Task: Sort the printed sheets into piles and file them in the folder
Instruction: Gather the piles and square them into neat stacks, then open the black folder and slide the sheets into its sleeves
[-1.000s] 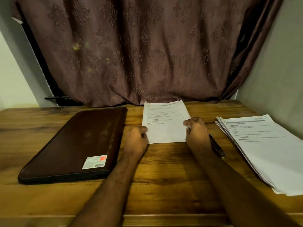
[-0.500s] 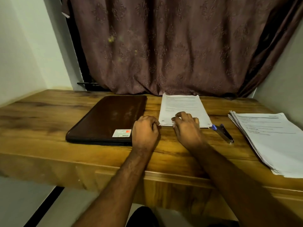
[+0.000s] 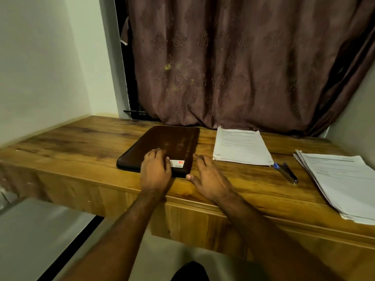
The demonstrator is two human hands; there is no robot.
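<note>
My left hand point(image 3: 155, 171) flat on the brown folder point(image 3: 162, 147), fingers loose, my right hand point(image 3: 211, 179) spread beside it, holding nothing, on the tabletop point(image 3: 81, 142)

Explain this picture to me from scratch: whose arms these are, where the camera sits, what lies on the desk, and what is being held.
There is no machine here. The camera sits on a person's head, looking forward and down, so the arms are that person's own. On the wooden desk lie a closed brown folder, a small pile of printed sheets, a pen and a bigger stack of sheets. The left hand rests on the folder's near edge; the right hand is beside its corner, fingers spread. Neither hand holds anything.
</note>
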